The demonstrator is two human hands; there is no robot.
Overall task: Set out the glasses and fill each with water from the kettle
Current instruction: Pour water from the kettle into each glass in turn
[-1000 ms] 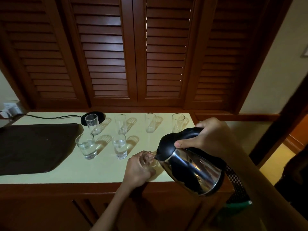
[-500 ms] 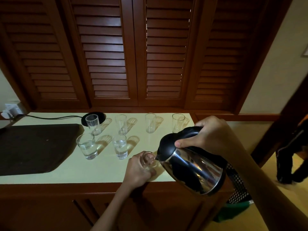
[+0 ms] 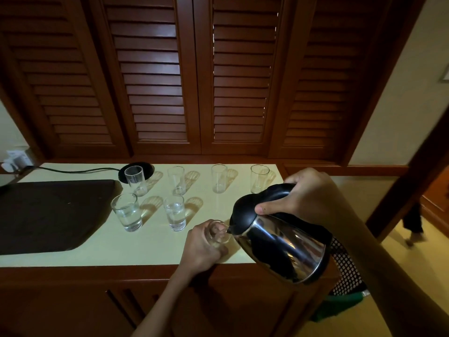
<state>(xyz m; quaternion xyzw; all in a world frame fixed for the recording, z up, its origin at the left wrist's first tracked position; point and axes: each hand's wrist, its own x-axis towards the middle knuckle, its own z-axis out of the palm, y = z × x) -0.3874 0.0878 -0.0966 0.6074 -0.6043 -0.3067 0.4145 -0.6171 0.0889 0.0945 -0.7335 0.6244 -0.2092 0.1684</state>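
Head view: the person's right hand (image 3: 313, 198) is closed around the black handle of the kettle (image 3: 279, 242), which is tilted with its spout at the rim of the held glass (image 3: 220, 233). The left hand (image 3: 204, 246) is wrapped around that glass, steadying it on the counter (image 3: 150, 246) near the front edge.

Two filled glasses stand to the left: one (image 3: 126, 212) beside the dark tray (image 3: 48, 215), the other (image 3: 175, 213) just right of it. Behind them is a row of four glasses: the leftmost (image 3: 135, 177) in front of the kettle base (image 3: 145, 166), then a second (image 3: 177, 180), a third (image 3: 219, 178) and the rightmost (image 3: 259, 178). These four appear empty, so the task is judged under halfway done.

Handling, as a judgement:
- Kettle: polished steel, rigid, likely heavy with water. Hold by the handle only; the body may be hot and slippery.
- Glasses: thin, light, fragile, prone to tipping. Grip low around the wall, as here.

No brand, label or legible writing is visible on any item.
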